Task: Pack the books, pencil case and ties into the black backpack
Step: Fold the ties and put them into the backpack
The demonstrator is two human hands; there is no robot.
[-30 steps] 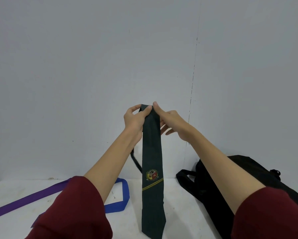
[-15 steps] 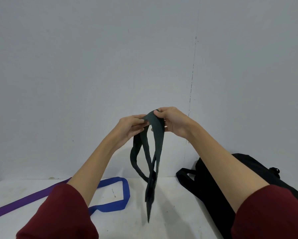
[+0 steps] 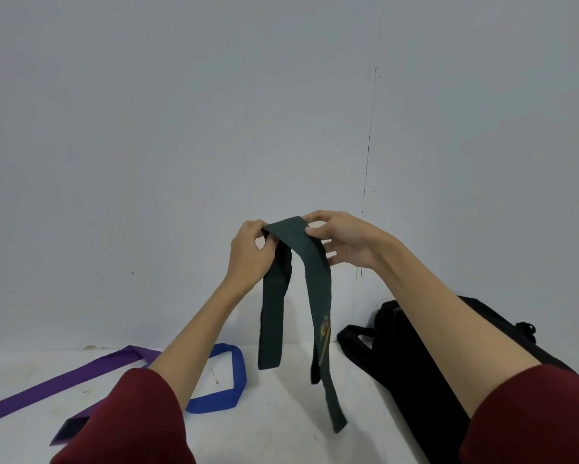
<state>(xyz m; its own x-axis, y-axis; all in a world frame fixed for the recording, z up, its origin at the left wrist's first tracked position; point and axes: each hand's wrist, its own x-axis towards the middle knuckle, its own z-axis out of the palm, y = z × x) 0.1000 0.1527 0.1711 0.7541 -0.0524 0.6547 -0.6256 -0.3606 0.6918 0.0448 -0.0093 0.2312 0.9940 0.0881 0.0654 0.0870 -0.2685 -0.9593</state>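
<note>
dark green tie (image 3: 315,276) is pinched at its fold by left hand (image 3: 249,252) and right hand (image 3: 343,237), ends dangling over the white table (image 3: 281,426), black backpack (image 3: 425,373) just beside

Surface: white table (image 3: 281,426), scuffed, across the lower frame.
Lower left: purple tie (image 3: 64,383) lying flat.
Lower centre-left: blue tie (image 3: 234,380), looped.
Lower right: black backpack (image 3: 415,363).

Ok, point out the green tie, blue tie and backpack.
green tie (image 3: 316,272): head view, front hanging strip.
blue tie (image 3: 238,373): head view, right bend of loop.
backpack (image 3: 412,356): head view, side panel.
</note>
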